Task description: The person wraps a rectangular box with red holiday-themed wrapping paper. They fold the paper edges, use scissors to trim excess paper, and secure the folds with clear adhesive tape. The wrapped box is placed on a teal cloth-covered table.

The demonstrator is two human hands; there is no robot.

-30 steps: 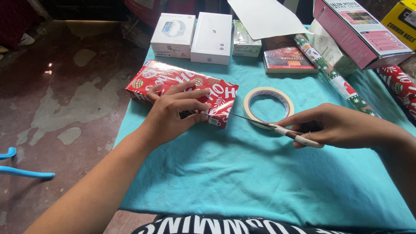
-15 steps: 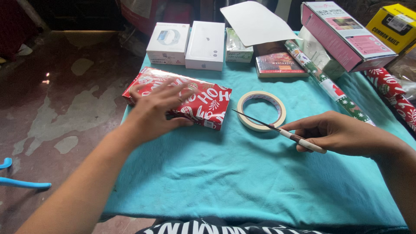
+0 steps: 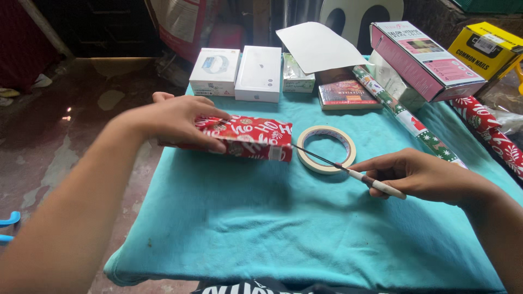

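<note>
A box wrapped in red printed gift paper (image 3: 256,139) lies on the teal cloth (image 3: 261,218). My left hand (image 3: 180,120) rests on top of its left part, fingers curled over the near side. My right hand (image 3: 425,177) grips a thin cutter with a white handle (image 3: 354,173); its dark blade points left and its tip touches the right end of the wrapped box. A roll of beige tape (image 3: 327,148) lies flat under the blade, just right of the box.
Two white boxes (image 3: 239,73), a small green pack (image 3: 297,76), a book (image 3: 346,92) and a white sheet (image 3: 318,46) line the back. A green wrapping roll (image 3: 406,117), pink box (image 3: 422,57), yellow box (image 3: 487,49) and red wrapping roll (image 3: 490,133) stand right. Floor lies left.
My left hand slid toward the left end of the wrapped box and now curls over it. The cutter tip stays at the box's right end. The view shifted slightly.
</note>
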